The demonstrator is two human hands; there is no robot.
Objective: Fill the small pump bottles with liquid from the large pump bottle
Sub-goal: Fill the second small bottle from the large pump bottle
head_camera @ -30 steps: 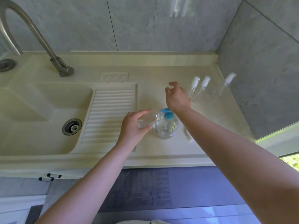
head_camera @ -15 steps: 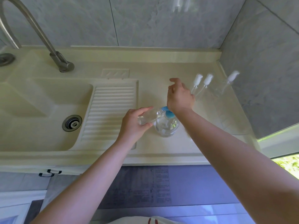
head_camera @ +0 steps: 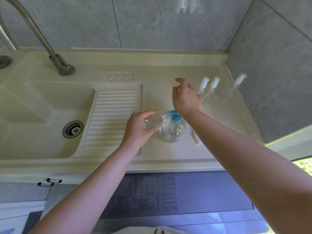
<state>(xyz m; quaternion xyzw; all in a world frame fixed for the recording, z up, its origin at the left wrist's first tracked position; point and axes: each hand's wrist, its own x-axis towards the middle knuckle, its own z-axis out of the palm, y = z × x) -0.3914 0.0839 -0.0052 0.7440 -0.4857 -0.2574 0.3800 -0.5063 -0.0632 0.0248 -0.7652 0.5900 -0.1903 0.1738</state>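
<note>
the big bottle [head_camera: 173, 132] with the blue pump [head_camera: 175, 115] stood on the counter [head_camera: 152, 98] just right of the ribbed drainboard [head_camera: 114, 115], clear liquid showing in it. the left hand [head_camera: 140, 127] was closed around a small open bottle [head_camera: 154, 121], tipped on its side with its mouth right at the pump's spout. the right hand [head_camera: 185, 97] sat over the pump head, heel on or just above it, fingers loose and spread, gripping nothing. whether any liquid was in the small bottle could not be told. a white pump top [head_camera: 195, 138] lay on the counter just right of the big bottle, likely the held bottle's own. three more small bottles [head_camera: 212, 88] with white tops stood near the wall; how full they were could not be made out. by the look of it, the fill was mid-way on this bottle, with capping left to do.
</note>
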